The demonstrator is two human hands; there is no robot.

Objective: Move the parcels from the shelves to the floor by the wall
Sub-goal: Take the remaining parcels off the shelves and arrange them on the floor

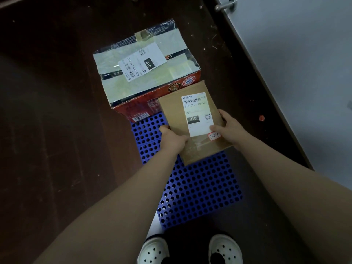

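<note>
Both hands hold a flat brown parcel (171, 111) over the blue perforated mat (200, 187) that lies on the dark floor (57, 111). The left grip (172, 139) clasps the parcel's left edge, thumb on top and fingers tucked underneath. The right grip (230, 128) grasps the right edge, its thumb pressed on the lower corner of the white shipping label (198, 113), just above a small red-bordered sticker (214, 135) with handwriting on it. The parcel sits tilted over the middle of the mat, and whether its underside touches the mat cannot be told. Its far corner overlaps, in this view, the near right corner of a large taped box (144, 67) with red printed sides, which stands at the mat's far end and carries its own white label on top. A grey wall (304, 63) runs along the floor's right edge, with a metal fitting (226, 4) near the top. At the mat's near edge stand two white perforated shoes (154, 250).
</note>
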